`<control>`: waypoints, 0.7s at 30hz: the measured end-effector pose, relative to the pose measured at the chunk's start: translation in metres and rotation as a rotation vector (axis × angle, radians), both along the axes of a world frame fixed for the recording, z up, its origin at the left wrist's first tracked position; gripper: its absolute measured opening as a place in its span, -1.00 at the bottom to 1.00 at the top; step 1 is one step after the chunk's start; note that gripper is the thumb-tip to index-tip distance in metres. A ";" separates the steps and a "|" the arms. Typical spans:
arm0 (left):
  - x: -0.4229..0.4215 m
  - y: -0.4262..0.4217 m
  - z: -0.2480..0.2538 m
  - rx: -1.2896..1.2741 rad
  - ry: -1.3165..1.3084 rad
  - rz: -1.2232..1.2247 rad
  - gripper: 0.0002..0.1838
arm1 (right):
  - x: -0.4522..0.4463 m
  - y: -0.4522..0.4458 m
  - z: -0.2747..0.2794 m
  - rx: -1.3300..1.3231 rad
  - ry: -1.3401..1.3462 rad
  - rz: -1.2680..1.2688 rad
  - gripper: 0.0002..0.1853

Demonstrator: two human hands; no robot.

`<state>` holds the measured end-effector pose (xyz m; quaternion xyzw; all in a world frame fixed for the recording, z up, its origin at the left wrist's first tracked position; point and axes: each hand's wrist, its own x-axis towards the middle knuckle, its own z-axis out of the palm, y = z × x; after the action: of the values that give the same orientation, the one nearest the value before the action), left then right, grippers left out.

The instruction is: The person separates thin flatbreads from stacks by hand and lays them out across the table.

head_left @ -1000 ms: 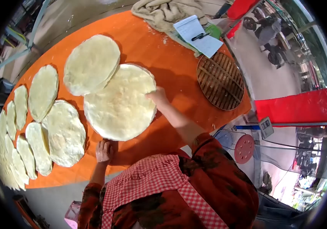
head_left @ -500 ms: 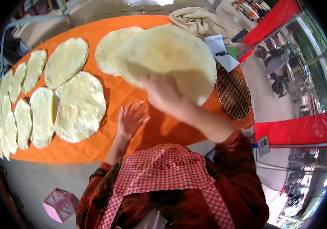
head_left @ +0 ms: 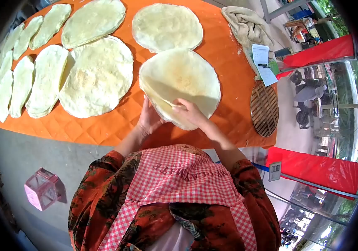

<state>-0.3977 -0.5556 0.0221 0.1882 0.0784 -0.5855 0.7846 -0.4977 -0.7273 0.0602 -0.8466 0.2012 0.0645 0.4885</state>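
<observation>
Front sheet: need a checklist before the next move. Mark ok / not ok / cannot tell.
1. Right hand on front sheet: ok, appears to pinch it near a raised edge.
2. Left hand at front sheet: ok at the near-left edge; actual grip, cannot tell.
3. Front sheet lying flat: not ok, raised along its near-left side.
4. Front sheet free of back sheet: cannot tell, edges meet in this view.
5. Rack out of the way: ok, off to the right.
6. Notebook clear of both sheets: ok.
</observation>
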 end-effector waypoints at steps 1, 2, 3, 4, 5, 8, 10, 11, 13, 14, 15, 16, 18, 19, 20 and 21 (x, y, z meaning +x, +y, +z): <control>0.000 0.001 0.003 -0.035 0.003 0.005 -0.02 | 0.002 0.000 0.006 0.049 0.023 -0.039 -0.49; 0.000 0.003 0.007 -0.043 0.008 0.013 -0.04 | -0.001 0.001 0.012 -0.080 0.012 -0.041 -0.56; 0.000 0.005 0.010 -0.052 0.014 0.020 -0.06 | -0.001 -0.001 0.006 -0.090 -0.001 -0.040 -0.56; 0.000 0.007 0.011 -0.059 0.020 0.026 -0.08 | -0.001 -0.003 -0.004 -0.099 -0.013 -0.040 -0.56; 0.000 0.007 0.011 -0.059 0.007 0.025 -0.11 | -0.003 -0.006 -0.013 -0.107 -0.024 -0.039 -0.56; 0.001 0.007 0.005 -0.051 -0.018 0.024 -0.22 | 0.002 -0.001 0.010 0.003 0.077 0.004 -0.52; 0.001 0.006 0.003 -0.039 -0.017 0.015 -0.28 | 0.000 0.012 0.021 -0.137 -0.019 0.057 -0.49; 0.001 0.006 0.002 -0.013 -0.026 0.014 -0.29 | -0.002 0.017 0.022 -0.205 -0.066 0.082 -0.47; 0.000 0.004 0.003 0.040 -0.047 0.015 -0.32 | -0.003 0.018 0.018 -0.348 -0.138 0.132 -0.46; 0.000 0.003 0.003 0.058 -0.062 0.018 -0.32 | -0.004 0.017 0.017 -0.420 -0.177 0.157 -0.45; -0.001 0.001 0.004 0.077 -0.078 0.023 -0.32 | -0.003 0.015 0.018 -0.287 -0.128 0.132 -0.44; -0.001 -0.001 0.005 0.096 -0.093 0.029 -0.32 | -0.002 0.011 0.021 -0.152 -0.078 0.107 -0.44; -0.004 -0.004 0.002 0.081 -0.054 0.037 -0.38 | 0.000 0.002 0.020 0.033 -0.048 0.088 -0.48; -0.005 -0.005 0.001 0.077 -0.035 0.037 -0.40 | -0.001 -0.003 0.015 0.086 -0.065 0.088 -0.53; -0.007 -0.006 0.000 0.134 -0.101 0.064 -0.43 | -0.002 -0.005 0.012 0.141 -0.083 0.086 -0.58; -0.011 -0.008 0.003 0.191 -0.168 0.090 -0.46 | -0.001 -0.004 0.014 0.032 -0.030 0.127 -0.64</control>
<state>-0.4086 -0.5639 0.0250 0.3067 0.0759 -0.5218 0.7924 -0.4990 -0.7314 0.0744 -0.8505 0.1387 0.0856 0.5000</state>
